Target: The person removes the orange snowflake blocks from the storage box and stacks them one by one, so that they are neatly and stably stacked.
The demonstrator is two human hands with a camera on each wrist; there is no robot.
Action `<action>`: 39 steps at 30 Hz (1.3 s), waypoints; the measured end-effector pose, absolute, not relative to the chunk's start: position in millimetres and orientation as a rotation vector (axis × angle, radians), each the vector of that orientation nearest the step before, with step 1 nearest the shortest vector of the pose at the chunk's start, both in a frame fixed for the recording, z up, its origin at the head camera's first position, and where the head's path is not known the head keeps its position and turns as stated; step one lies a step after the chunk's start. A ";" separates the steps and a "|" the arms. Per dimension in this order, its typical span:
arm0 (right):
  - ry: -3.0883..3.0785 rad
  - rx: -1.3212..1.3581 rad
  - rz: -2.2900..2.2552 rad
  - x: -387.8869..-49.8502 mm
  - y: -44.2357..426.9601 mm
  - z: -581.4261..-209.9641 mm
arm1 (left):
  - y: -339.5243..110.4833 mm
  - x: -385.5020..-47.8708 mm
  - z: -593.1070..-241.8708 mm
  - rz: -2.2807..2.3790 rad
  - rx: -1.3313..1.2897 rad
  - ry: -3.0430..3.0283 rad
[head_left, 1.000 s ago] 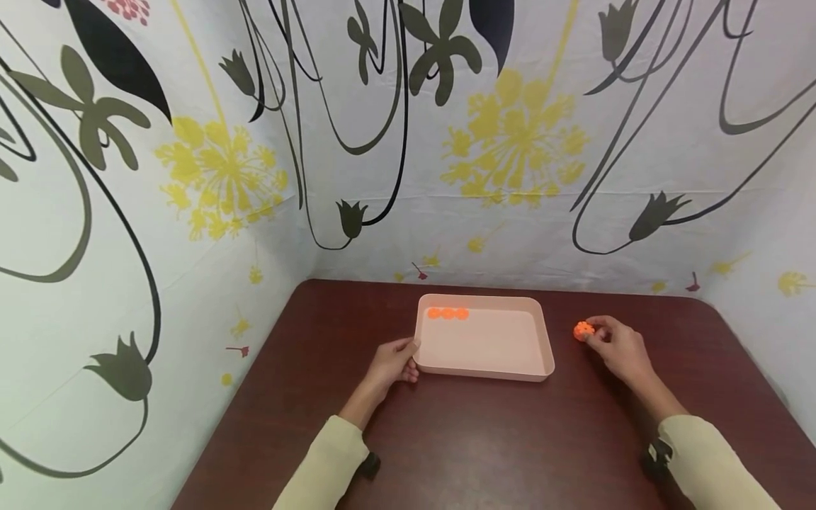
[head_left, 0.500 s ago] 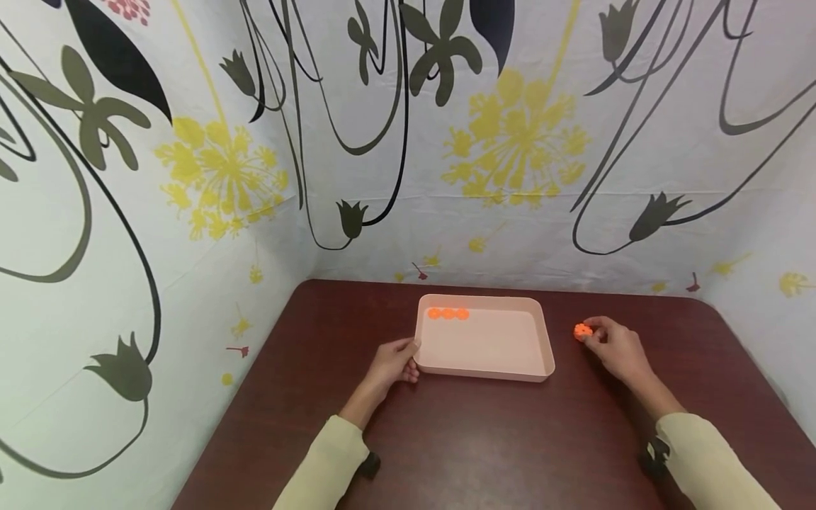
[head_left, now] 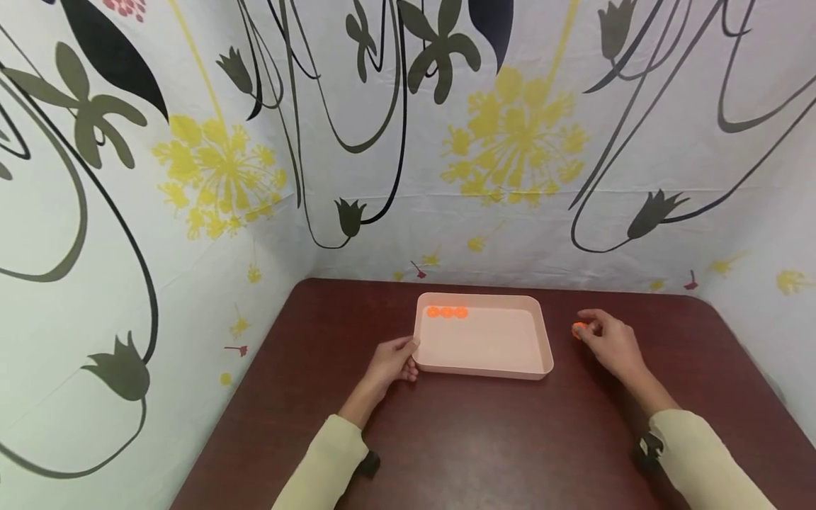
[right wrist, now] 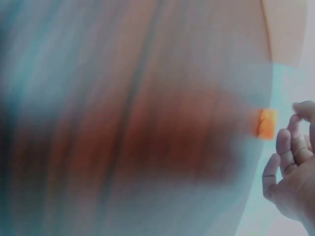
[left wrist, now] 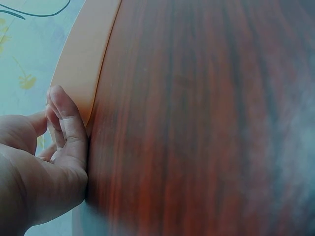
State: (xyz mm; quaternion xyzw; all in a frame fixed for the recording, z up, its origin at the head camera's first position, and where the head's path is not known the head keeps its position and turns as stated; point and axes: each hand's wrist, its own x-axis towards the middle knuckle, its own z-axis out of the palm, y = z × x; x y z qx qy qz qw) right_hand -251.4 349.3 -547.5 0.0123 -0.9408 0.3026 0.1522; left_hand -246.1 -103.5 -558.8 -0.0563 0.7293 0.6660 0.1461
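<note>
i'm looking in at a flower-printed cloth (head_left: 523,255) that is rising behind and on both sides of a dark red-brown wood-grain table (head_left: 510,439). toward the table's far edge a shallow peach rectangular tray (head_left: 484,350) is lying flat. i'm judging the work to be partly done: only a short stretch along the tray's far wall is being taken up, and most of its floor is showing bare.

the left hand (head_left: 392,360) is pinching the tray near its front left corner, thumb lying at the rim and fingers bending against the outside, so i'm reading that grip as narrow and holding the tray. the right hand (head_left: 613,346) is hovering just past the tray's right side, its index finger reaching out apart from the thumb. in the right wrist view a gap is showing between its fingertips and a small orange block-like piece (right wrist: 266,124), so i'm taking that grip as loose, though i'm not able to tell whether something thin is hiding behind the thumb.

that piece seems to be standing on the table outside the tray, a dark line crossing it, perhaps marking a stack; i'm counting it as what is left. smallest, three flat orange discs (head_left: 447,312) are lying in a row inside the tray, side by side near its far left corner.
</note>
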 end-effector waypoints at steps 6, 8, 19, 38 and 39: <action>-2.556 0.076 0.967 -257.0 315.7 -532.4 | -104.6 -244.9 -556.4 1.925 -0.168 2.103; -2.527 0.103 0.998 -258.1 303.6 -526.8 | -104.5 -244.7 -556.4 1.922 -0.172 2.096; -2.557 0.174 1.204 -268.9 238.5 -505.9 | -105.9 -245.0 -559.0 1.909 -0.172 2.105; -2.568 0.027 1.795 -298.7 176.9 -536.9 | -104.8 -245.5 -558.7 1.925 -0.166 2.089; -2.581 0.016 1.797 -301.0 174.5 -538.3 | -104.8 -245.4 -558.4 1.925 -0.166 2.090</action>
